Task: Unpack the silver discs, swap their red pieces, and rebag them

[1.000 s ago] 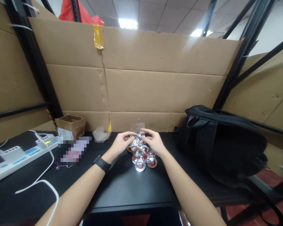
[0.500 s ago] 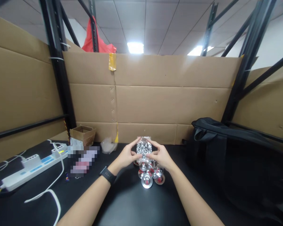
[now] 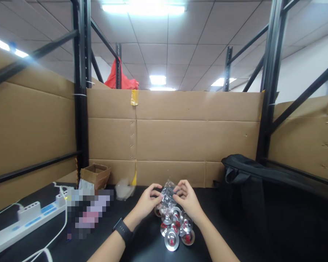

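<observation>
A crinkled, see-through plastic bag [image 3: 168, 198] is stretched between my two hands, above the far end of a pile of shiny round metal discs. My left hand [image 3: 148, 200], with a dark watch on its wrist, pinches the bag's left edge between thumb and fingers. On the other side, my right hand [image 3: 188, 199] grips the right edge with bent fingers. Below the bag, several silver metal discs [image 3: 171, 240] with red centres lie heaped on the black table. What the discs are, I cannot make out. Part of the heap is hidden behind the bag and my hands.
A white power strip [image 3: 27, 223] with cables lies at the left. Beside it are a blurred patch and a small open cardboard box [image 3: 95, 175]. Crumpled clear plastic [image 3: 125, 190] sits near the cardboard wall [image 3: 172, 140]. A large black bag [image 3: 273, 207] fills the right side.
The view has tilted up, so everything sits lower. The bag looked flat and silvery before; now it is see-through and crumpled. My fingers have shifted from its top corners down along its sides.
</observation>
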The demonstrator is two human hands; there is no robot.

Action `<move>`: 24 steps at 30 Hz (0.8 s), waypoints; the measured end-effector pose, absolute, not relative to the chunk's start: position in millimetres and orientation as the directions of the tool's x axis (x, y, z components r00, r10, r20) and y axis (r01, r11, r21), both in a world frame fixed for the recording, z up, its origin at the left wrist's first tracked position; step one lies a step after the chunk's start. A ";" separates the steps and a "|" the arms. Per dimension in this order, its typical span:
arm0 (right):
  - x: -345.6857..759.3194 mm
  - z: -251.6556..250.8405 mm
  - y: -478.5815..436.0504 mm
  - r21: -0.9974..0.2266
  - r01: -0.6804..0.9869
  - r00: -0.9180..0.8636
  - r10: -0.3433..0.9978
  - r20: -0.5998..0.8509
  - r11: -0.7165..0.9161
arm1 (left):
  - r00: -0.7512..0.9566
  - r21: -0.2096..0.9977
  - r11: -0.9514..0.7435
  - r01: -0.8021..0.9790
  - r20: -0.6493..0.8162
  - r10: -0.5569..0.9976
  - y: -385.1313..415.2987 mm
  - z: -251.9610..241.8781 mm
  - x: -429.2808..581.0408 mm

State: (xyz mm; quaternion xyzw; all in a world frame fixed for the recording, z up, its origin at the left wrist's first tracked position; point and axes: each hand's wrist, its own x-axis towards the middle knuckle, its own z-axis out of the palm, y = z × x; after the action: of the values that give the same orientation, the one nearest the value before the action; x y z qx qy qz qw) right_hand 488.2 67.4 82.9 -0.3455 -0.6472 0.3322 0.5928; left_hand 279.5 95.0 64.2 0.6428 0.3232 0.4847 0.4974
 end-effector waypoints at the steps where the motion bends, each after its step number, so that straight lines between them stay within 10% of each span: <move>1: 486.9 82.7 66.4 -0.840 0.047 -0.059 0.841 0.538 0.540 | 0.313 0.950 -0.308 -0.053 0.309 0.898 96.4 63.3 279.3; 16: 467.8 85.6 48.1 -0.659 0.410 -0.210 0.768 0.604 0.630 | 0.236 0.856 -0.463 0.230 0.413 0.880 102.2 61.4 264.3; 24: 473.9 84.3 53.6 -0.696 0.356 -0.190 0.778 0.599 0.623 | 0.210 0.945 -0.326 0.021 0.314 0.926 102.2 68.8 260.7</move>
State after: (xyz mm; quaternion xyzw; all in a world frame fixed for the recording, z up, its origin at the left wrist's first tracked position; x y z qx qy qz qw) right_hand 473.9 53.6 84.3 -0.3813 -0.7431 0.2071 0.5095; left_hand 260.7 102.2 68.8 0.6370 0.3716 0.5070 0.4462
